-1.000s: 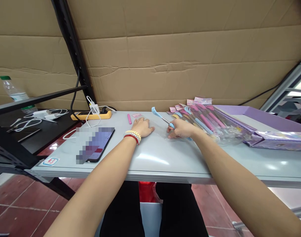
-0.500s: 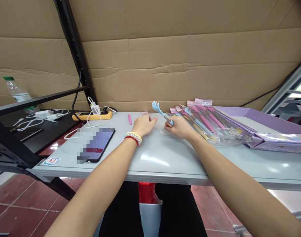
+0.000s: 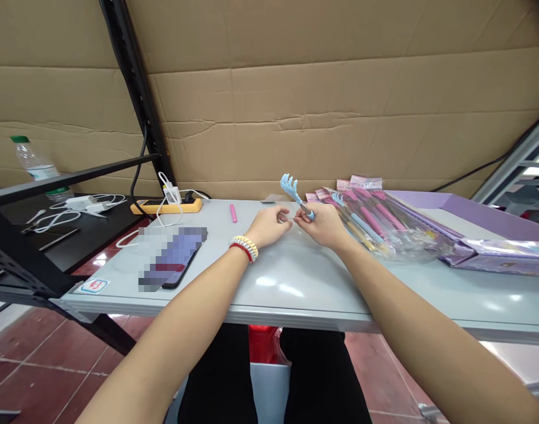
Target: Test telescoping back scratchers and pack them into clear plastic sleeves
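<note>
Now the left hand (image 3: 267, 227) had lifted off the tabletop (image 3: 296, 282) to meet the right hand (image 3: 324, 225), which gripped the scratcher (image 3: 296, 194), raised more upright.

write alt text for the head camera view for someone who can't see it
A person's right hand holds a small blue back scratcher with its claw end up, while the left hand pinches something small beside it, too small to identify, above a grey table. A pile of bagged scratchers lies to the right, a phone to the left.
</note>
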A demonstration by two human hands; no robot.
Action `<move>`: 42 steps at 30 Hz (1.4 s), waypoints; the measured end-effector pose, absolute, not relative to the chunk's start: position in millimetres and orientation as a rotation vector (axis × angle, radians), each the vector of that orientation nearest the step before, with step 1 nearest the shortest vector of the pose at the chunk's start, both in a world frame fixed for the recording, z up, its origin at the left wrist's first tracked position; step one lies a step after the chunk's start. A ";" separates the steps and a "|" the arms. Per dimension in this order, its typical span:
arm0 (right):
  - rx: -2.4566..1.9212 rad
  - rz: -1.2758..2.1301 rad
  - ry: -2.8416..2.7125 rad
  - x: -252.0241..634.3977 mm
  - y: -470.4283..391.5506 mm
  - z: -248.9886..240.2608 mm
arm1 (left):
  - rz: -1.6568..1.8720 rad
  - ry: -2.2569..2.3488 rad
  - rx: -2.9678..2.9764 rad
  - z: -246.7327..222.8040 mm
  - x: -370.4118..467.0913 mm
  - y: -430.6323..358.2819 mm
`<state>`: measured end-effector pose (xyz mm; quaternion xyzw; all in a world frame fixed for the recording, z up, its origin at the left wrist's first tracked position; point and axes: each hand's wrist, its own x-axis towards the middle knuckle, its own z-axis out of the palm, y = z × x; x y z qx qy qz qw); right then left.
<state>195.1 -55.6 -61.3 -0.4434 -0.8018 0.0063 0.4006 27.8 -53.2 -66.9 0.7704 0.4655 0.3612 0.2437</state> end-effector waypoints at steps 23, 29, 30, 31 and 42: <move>-1.030 -0.113 -1.970 185.4 -60.9 -60.8 | 1.063 1.021 1.382 -66.3 43.0 -53.5; -1.050 -0.110 -2.027 186.3 -58.4 -64.0 | 1.088 0.971 1.300 -64.9 42.0 -56.5; -1.054 -0.111 -2.029 186.3 -57.5 -65.1 | 1.092 0.976 1.301 -65.6 42.2 -56.3; -1.053 -0.110 -2.030 186.3 -56.6 -66.4 | 1.097 0.973 1.303 -66.3 42.7 -56.0; -1.043 -0.223 -1.964 188.4 -47.9 -74.7 | 1.105 0.985 1.379 -64.2 45.5 -60.3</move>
